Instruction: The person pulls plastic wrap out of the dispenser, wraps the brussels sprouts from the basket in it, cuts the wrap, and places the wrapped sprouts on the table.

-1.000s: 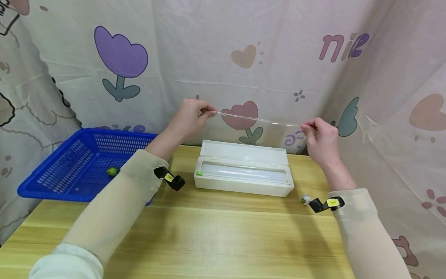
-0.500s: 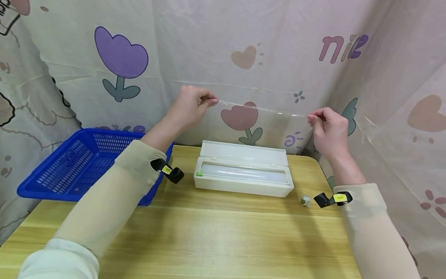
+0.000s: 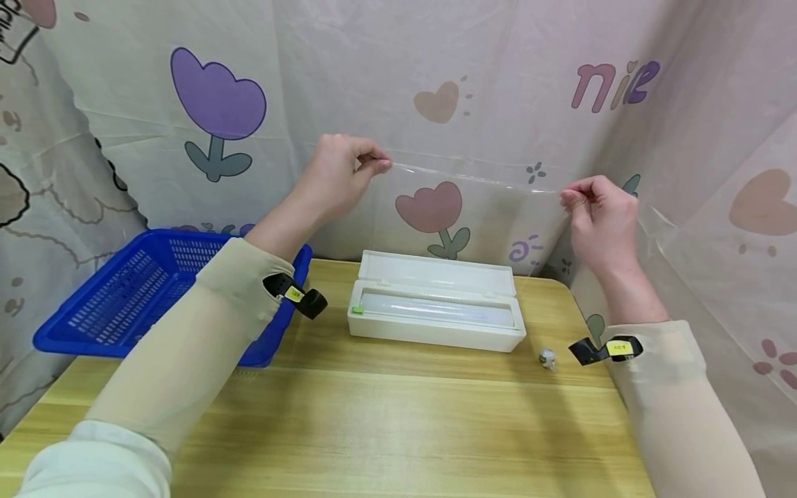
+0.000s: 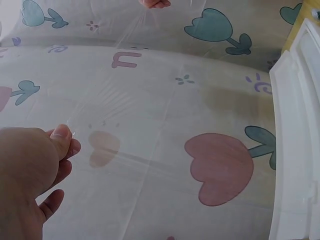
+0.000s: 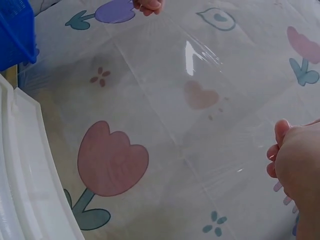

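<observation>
A clear sheet of cling film (image 3: 479, 178) is stretched in the air between both hands, its upper edge catching light. My left hand (image 3: 339, 176) pinches one corner between thumb and finger, also visible in the left wrist view. The other corner is pinched by my right hand (image 3: 604, 221), a little lower. Creases and glints in the film (image 5: 200, 52) show in the right wrist view. Below stands a white cling film dispenser box (image 3: 436, 335), its lid (image 3: 436, 273) swung back. Inside it lies a film roll (image 3: 438, 309); a green slider (image 3: 358, 309) sits at its left end.
A blue plastic basket (image 3: 46, 340) stands at the table's left, partly hidden by my left forearm. A small greyish round object (image 3: 547, 358) lies right of the box on the wooden table (image 3: 423, 429). A patterned curtain (image 3: 349, 83) hangs behind.
Both hands have risen steadily, lifting the cling film with them. My right hand has also shifted to the right. The box has stayed in place.
</observation>
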Motion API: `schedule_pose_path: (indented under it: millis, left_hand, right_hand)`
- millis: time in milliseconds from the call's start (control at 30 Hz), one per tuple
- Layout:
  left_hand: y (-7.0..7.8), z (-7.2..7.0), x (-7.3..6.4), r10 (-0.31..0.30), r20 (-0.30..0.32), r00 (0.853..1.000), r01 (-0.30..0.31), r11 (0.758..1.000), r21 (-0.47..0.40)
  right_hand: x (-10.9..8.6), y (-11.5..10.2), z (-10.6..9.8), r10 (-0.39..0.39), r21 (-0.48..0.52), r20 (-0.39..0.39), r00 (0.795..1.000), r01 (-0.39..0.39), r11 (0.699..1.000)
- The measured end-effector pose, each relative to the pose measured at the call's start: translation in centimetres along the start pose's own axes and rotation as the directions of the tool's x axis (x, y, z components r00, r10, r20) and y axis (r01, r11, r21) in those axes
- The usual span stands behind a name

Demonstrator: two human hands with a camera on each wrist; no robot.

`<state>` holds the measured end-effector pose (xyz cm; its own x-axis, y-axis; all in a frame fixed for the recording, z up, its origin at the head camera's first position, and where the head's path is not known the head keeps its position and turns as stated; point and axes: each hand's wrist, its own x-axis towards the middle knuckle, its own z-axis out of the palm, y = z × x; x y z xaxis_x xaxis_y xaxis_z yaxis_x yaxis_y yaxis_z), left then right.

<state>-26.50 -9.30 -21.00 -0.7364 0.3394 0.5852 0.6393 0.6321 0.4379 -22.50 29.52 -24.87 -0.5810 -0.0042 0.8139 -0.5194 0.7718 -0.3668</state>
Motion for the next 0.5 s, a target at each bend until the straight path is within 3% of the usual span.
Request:
schedule_pose_path:
  millis: [300,500]
  left_hand:
    - [0.5,-0.5,-0.3,0.019,-0.005,1.0,-0.019,1.0,-0.005]
    - [0.9,-0.9,-1.8,0.072,-0.008,0.997,-0.072,0.996,-0.047]
  right_hand:
    - [-0.2,-0.6,-0.7,-0.001,0.02,-0.004,1.0,0.001,1.0]
    - [-1.7,-0.8,-1.8,-0.006,0.067,0.018,1.0,0.005,0.998]
